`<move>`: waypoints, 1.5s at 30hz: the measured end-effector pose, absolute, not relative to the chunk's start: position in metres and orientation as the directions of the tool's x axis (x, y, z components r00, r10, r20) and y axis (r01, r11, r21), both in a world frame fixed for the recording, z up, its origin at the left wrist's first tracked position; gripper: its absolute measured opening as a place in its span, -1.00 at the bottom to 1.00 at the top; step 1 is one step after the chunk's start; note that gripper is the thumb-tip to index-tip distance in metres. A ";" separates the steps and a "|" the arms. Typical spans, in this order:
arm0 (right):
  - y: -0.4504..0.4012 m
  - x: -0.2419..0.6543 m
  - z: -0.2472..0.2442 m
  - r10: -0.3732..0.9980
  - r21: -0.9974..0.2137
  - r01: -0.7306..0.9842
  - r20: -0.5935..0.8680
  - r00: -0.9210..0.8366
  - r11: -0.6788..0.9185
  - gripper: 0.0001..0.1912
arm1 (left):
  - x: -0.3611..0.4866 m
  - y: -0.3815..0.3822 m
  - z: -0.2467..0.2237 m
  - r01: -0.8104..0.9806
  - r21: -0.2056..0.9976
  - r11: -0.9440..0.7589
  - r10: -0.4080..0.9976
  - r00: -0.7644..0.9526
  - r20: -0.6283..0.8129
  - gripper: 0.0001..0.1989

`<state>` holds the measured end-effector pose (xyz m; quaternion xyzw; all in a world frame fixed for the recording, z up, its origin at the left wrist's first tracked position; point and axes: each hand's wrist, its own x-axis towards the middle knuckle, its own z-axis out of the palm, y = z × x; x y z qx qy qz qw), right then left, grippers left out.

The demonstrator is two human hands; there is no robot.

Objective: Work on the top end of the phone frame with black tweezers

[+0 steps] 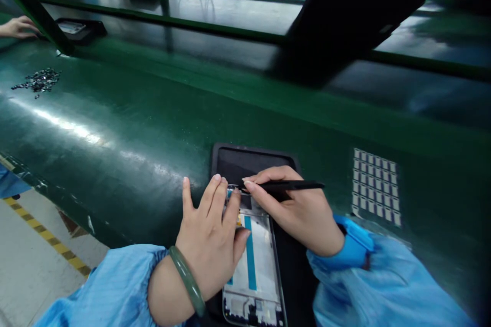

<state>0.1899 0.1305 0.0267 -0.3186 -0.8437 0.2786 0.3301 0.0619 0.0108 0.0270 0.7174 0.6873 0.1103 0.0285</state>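
Black tweezers (286,185) in right hand (299,214)

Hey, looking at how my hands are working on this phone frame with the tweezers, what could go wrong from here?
1. The black pointed tweezers in the right hand work right beside the left hand fingertips; a slip could jab them.
2. The open white phone frame with blue strips overhangs the near edge of the black tray; pressing down might tip or shift it.
3. The green bangle sits close to the frame and could knock it.
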 end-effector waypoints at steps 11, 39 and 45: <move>0.130 0.193 0.027 0.727 -0.710 0.321 0.383 -0.570 0.627 -0.95 | 0.060 0.012 0.027 0.979 0.194 -0.060 0.993 0.038 0.114 -0.54; 0.131 0.192 0.025 0.754 -0.791 0.272 0.326 -0.571 0.548 -0.90 | 0.060 0.011 0.026 0.979 0.193 -0.059 0.991 0.034 0.131 -0.54; 0.132 0.192 0.024 0.744 -0.773 0.281 0.337 -0.576 0.568 -0.91 | 0.061 0.011 0.026 0.979 0.195 -0.056 0.991 0.031 0.130 -0.54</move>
